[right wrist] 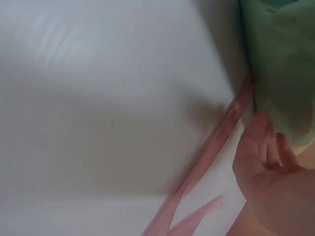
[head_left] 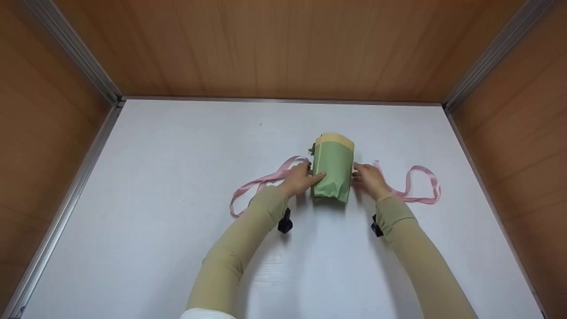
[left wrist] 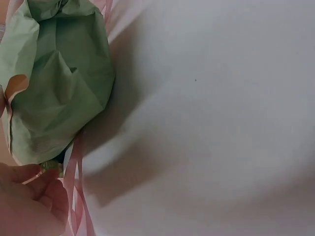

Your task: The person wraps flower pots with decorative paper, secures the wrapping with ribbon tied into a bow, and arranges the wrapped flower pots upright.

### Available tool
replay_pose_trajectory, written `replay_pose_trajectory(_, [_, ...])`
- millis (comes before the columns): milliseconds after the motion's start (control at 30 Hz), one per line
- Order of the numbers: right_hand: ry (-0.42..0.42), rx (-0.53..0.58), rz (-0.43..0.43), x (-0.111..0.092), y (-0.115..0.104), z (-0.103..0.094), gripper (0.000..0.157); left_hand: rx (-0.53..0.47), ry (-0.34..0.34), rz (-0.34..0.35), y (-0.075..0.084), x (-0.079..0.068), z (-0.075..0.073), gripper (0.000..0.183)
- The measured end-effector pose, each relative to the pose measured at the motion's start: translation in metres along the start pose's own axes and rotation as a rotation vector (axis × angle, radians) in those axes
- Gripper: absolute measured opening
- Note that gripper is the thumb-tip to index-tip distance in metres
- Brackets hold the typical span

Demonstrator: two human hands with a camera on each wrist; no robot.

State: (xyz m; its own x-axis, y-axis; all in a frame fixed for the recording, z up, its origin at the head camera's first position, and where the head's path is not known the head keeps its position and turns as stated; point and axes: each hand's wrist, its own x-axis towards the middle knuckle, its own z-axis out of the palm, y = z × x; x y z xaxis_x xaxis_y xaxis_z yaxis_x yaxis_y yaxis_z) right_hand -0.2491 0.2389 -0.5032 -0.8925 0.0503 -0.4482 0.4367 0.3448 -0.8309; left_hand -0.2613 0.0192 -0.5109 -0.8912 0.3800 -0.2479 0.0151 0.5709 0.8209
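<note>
A bundle [head_left: 333, 166] wrapped in green paper with a pale yellow band at its far end is between the two hands in the head view. My left hand [head_left: 297, 179] holds its left side, thumb over the front and fingers at the side. The right hand [head_left: 368, 179] is at the opposite side, its loosely bent fingertips right at the paper in the right wrist view. Pink ribbon [head_left: 257, 181] runs beneath the bundle and comes out on both sides. A small dark green piece [head_left: 312, 149] sticks out at the bundle's upper left. The bundle's contents are hidden.
The white table [head_left: 146, 177] is bounded by a wooden back panel [head_left: 283, 53] and side panels with metal edging. On the right, the ribbon's loop [head_left: 436, 190] lies curled on the tabletop. Dark wrist devices [head_left: 285, 221] hang below both sleeves.
</note>
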Motion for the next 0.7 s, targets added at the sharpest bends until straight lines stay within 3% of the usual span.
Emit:
replay_pose_trajectory(167, [0.142,-0.470,-0.170,0.005,0.018,0.000,0.040,0.115,-0.039,0.067,-0.005,0.004,0.000,0.069])
replay_pose_trajectory(300, [0.180,-0.645,-0.308,0.008,0.029,0.004,0.030,0.189,-0.047,0.028,-0.009,0.005,-0.001,0.076])
replay_pose_trajectory(400, [0.220,-0.704,-0.387,0.009,0.033,0.006,0.018,0.266,-0.054,-0.010,-0.011,0.005,-0.001,0.081])
replay_pose_trajectory(500, [0.229,-0.700,-0.410,0.009,0.033,0.008,0.014,0.329,-0.056,-0.023,-0.012,0.005,-0.002,0.083])
replay_pose_trajectory(700, [0.183,-0.526,-0.289,0.009,0.023,0.012,0.021,0.363,-0.094,-0.071,-0.010,0.001,-0.004,0.088])
